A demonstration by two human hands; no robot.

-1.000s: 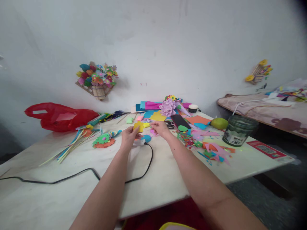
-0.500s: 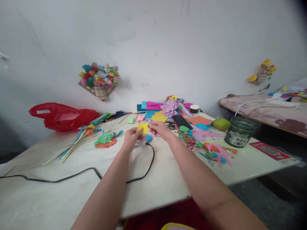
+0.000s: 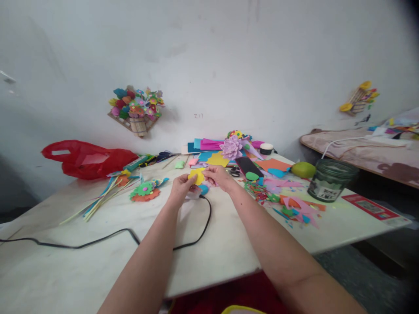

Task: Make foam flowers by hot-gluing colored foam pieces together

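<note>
Beneath the red "217" on the wall, both hands pinch a yellow cutout, while the jar label is illegible.

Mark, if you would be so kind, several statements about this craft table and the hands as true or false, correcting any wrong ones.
1. The left hand holds a yellow piece. True.
2. The red bag lies at the right end of the table. False: it lies on the left side.
3. The glass jar stands upright on the table. True.
4. The purple flower lies nearer the wall than the hands do. True.
5. The black cord is coiled inside the jar. False: it runs across the tabletop.
</note>
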